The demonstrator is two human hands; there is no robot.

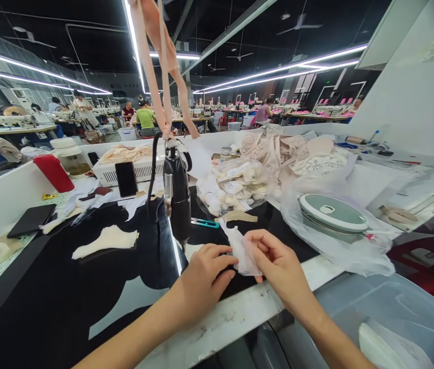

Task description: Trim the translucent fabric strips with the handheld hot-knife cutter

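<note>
The right hand pinches a thin white fabric piece at the surface's near edge; the left hand, half open, meets its left side. This piece seems unfinished. Left of both, whether the cream cut piece is completed, I cannot tell.

Ceiling tubes shine brightly; white glare streaks the black tabletop.
</note>
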